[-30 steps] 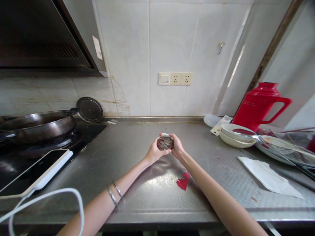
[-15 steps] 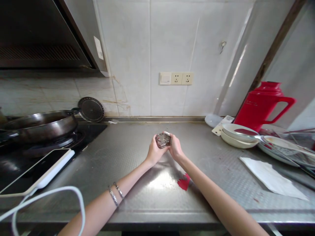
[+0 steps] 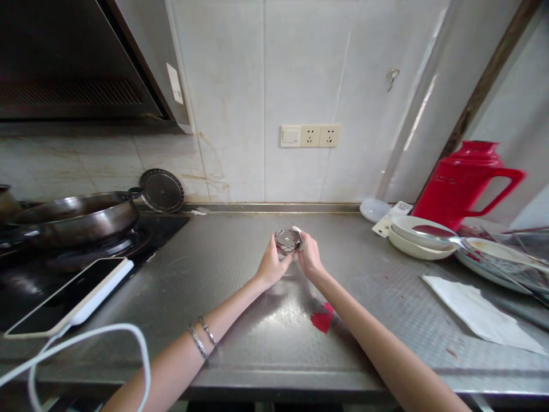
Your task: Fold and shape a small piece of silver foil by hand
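Note:
Both my hands reach out over the steel counter (image 3: 240, 320) and hold a small clear glass (image 3: 287, 241) between them. My left hand (image 3: 270, 265) cups the glass from the left with curled fingers. My right hand (image 3: 309, 257) grips it from the right, and a bit of white paper shows at its fingertips. The glass is tilted so its round mouth faces me. Two bracelets (image 3: 201, 336) sit on my left wrist. A small red scrap (image 3: 322, 318) lies on the counter under my right forearm.
A dark wok (image 3: 77, 214) sits on the stove at left, with a round lid (image 3: 162, 190) against the wall. A tablet (image 3: 71, 296) with a white cable (image 3: 86, 343) lies front left. At right stand a red jug (image 3: 461, 180), stacked plates (image 3: 418, 237) and a white napkin (image 3: 476, 312).
Both hands with the glass have moved slightly away from me and the glass has turned, so its mouth faces me more.

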Demonstrator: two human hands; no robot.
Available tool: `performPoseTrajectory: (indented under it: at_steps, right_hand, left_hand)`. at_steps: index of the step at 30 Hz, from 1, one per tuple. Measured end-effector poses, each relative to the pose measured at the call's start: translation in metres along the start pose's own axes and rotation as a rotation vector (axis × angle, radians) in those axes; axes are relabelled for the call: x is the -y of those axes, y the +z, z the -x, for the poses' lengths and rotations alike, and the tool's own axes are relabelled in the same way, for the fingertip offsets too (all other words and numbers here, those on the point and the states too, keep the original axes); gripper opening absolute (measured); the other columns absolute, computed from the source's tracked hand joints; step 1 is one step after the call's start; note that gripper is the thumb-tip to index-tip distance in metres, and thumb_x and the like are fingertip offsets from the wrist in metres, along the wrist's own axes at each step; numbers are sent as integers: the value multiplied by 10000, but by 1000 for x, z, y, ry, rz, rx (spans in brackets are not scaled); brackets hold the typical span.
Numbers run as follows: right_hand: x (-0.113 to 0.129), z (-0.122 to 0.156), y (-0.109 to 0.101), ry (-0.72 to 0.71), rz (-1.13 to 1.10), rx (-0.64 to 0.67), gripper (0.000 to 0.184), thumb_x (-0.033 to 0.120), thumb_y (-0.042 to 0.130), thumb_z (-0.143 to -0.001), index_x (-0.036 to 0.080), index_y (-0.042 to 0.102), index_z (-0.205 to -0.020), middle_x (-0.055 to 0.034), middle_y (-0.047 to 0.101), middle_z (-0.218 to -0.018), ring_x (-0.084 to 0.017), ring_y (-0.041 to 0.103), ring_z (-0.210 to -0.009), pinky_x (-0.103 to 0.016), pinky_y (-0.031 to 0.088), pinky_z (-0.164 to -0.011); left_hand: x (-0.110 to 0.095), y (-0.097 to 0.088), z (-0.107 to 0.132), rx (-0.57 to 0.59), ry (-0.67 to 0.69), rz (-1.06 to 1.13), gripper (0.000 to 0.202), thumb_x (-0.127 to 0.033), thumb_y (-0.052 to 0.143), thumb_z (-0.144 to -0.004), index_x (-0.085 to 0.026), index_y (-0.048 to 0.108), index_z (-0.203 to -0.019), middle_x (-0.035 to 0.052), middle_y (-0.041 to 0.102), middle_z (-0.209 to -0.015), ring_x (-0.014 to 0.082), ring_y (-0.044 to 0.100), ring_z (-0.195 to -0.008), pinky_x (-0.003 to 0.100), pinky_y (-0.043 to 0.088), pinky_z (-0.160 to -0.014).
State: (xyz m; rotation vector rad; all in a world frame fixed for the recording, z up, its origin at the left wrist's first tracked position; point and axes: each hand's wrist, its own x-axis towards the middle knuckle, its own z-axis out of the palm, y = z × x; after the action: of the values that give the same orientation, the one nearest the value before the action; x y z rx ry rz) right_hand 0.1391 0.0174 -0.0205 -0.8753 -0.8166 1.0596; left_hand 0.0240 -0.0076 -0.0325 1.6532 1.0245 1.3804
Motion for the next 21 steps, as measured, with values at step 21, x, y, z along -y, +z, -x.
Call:
performPoseTrajectory:
  at_steps: [21]
  right_hand:
    - [0, 7, 5, 134, -95, -39, 201, 270, 476, -659, 192, 659, -684, 17, 666, -612, -154, 569, -576, -224, 427, -510]
  left_hand:
    - [1, -1, -3, -43, 9, 65, 673, -221, 816, -563, -167, 419, -1105, 89, 596, -1065, 212, 606, -985, 397, 455, -923]
